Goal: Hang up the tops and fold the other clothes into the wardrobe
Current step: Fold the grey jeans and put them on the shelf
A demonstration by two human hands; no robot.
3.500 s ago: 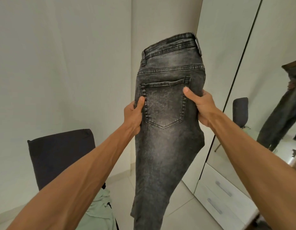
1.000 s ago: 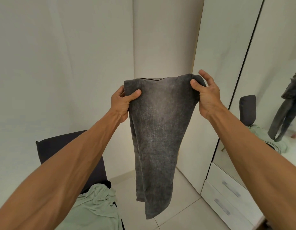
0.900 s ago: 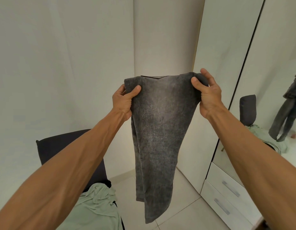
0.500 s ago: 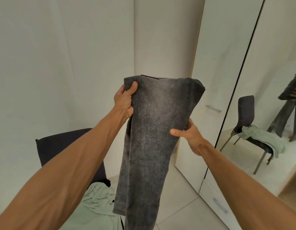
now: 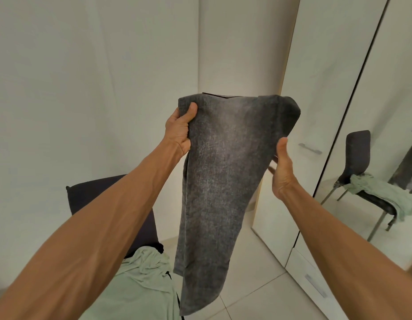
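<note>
**A:** Where's the garment, and what sort is it?

**B:** A pair of dark grey washed-denim jeans [image 5: 223, 181], held up in the air in front of the room's corner. They're folded over at the top, and the doubled cloth hangs straight down, with its lower end clear of the pale tiled floor [image 5: 258, 287].

**A:** Who has hold of them?

**B:** The left hand [image 5: 180, 129] grips the upper left corner. Its thumb is pressed on the front of the cloth and its fingers are curled round behind.

**A:** And the other one?

**B:** The right hand [image 5: 282, 167] is lower down, at the right edge of the jeans. Its thumb points up beside that edge and its fingers reach behind the denim, mostly hidden. I can't tell whether it pinches the cloth or only touches it.

**A:** What's round about?

**B:** Below the left forearm there's a dark upholstered chair [image 5: 103, 199] against the white wall [image 5: 84, 88]. A crumpled pale green garment [image 5: 142, 285] lies on its seat, and the hanging end of the jeans comes down just beside that garment.

**A:** The wardrobe?

**B:** On the right, a tall white wardrobe [image 5: 327, 65], shut, with a slim metal bar handle [image 5: 310, 148] near the right hand. Beside that door is a mirrored panel [image 5: 389, 77], which reflects the chair and the green garment. White drawers [image 5: 315, 280] sit under the mirror.
</note>
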